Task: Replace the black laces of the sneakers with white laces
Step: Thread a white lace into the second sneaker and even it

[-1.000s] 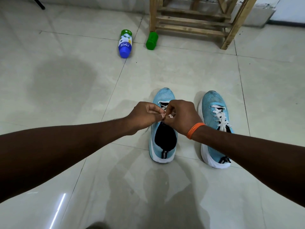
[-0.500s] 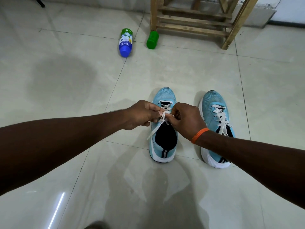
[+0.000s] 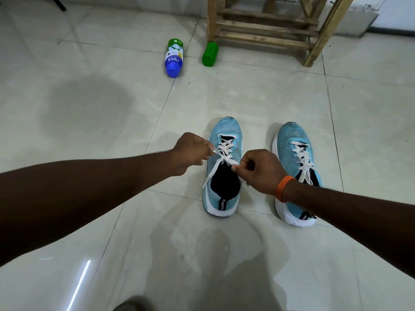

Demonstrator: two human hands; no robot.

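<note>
Two light-blue sneakers stand side by side on the tiled floor, toes pointing away from me. The left sneaker (image 3: 224, 131) carries a white lace (image 3: 226, 151) crossed through its eyelets. My left hand (image 3: 190, 151) pinches one end of that lace at the shoe's left side. My right hand (image 3: 260, 169), with an orange band on the wrist, pinches the other end over the shoe's black opening. A loose strand hangs down the left side of the shoe. The right sneaker (image 3: 292, 140) has its own white lace (image 3: 303, 162) threaded and lying loose on top.
A blue and green bottle (image 3: 173, 57) lies on the floor farther away, with a green bottle (image 3: 210, 54) beside it. A wooden stand (image 3: 269, 25) is at the back. Pale floor tiles (image 3: 89, 108) surround the shoes.
My hands, close together over the left sneaker a second ago, have drawn apart, the left one out to the left and the right one toward me, pulling the lace ends taut.
</note>
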